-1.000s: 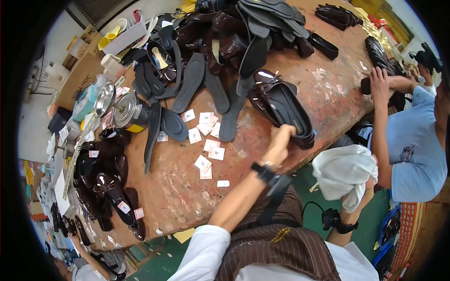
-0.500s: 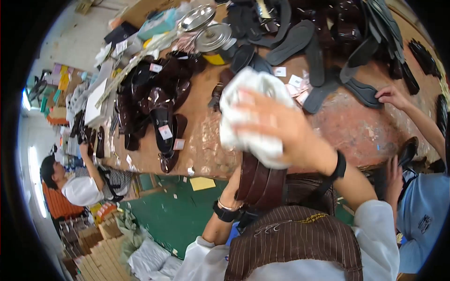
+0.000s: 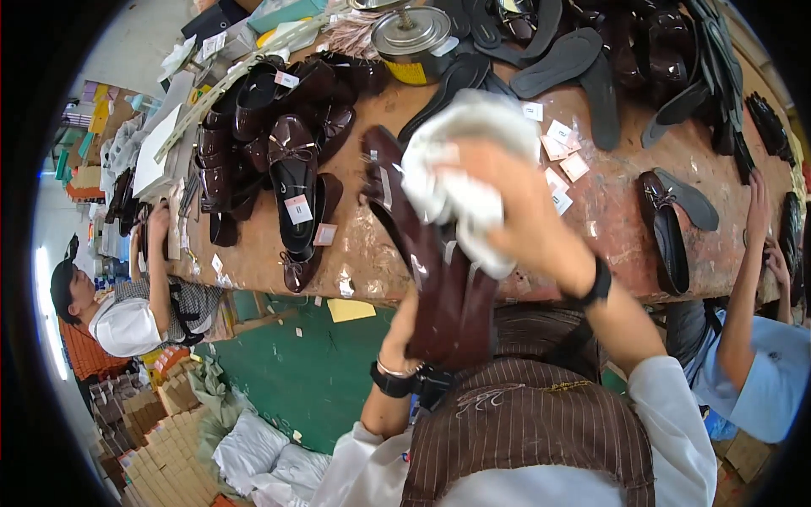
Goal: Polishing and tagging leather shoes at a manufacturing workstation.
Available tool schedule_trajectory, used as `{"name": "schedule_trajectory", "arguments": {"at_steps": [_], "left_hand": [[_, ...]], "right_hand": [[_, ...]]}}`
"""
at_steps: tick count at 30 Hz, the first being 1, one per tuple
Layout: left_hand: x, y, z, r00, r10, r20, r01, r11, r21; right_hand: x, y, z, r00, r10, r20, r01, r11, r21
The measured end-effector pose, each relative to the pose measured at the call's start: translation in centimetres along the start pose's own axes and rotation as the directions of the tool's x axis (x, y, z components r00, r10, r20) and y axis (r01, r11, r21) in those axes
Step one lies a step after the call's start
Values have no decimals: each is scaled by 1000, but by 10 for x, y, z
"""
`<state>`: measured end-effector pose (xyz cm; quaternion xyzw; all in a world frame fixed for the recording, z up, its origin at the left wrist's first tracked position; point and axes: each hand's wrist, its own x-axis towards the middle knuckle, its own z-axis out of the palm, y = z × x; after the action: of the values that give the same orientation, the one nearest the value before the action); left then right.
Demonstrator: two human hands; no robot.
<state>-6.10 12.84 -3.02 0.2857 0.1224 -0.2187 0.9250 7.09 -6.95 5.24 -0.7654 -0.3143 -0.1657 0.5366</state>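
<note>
A pair of glossy burgundy shoes (image 3: 452, 317) is held up in front of my apron, in my left hand (image 3: 400, 334). The fingers of that hand are partly hidden behind the shoes. My right hand (image 3: 528, 207), smeared by motion, is closed on a bunched white cloth (image 3: 486, 127). The cloth lies over the upper part of the shoes and covers some of them. Just left of it, the strapped end of one shoe shows.
Burgundy shoes with bows (image 3: 291, 160) are heaped at the left of the table (image 3: 591, 220). Grey insoles (image 3: 562, 63) and paper tags (image 3: 559, 139) lie beyond my hands. A metal tin (image 3: 410, 42) stands behind. At right, a co-worker's hand (image 3: 758, 207) is near a shoe (image 3: 665, 232).
My right hand and the cloth have shifted a little on the shoes, exposing more of them. At right, a bow shoe now lies on the table, and the co-worker's hand has moved right.
</note>
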Motion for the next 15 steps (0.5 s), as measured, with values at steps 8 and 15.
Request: {"name": "schedule_trajectory", "arguments": {"at_steps": [8, 15], "left_hand": [[19, 46, 7, 959, 194, -204, -67, 860, 506], [37, 51, 38, 686, 727, -33, 305, -246, 920]], "right_hand": [[-99, -14, 32, 952, 92, 291, -115, 991, 64], [-48, -14, -57, 801, 498, -333, -347, 839, 420]]}}
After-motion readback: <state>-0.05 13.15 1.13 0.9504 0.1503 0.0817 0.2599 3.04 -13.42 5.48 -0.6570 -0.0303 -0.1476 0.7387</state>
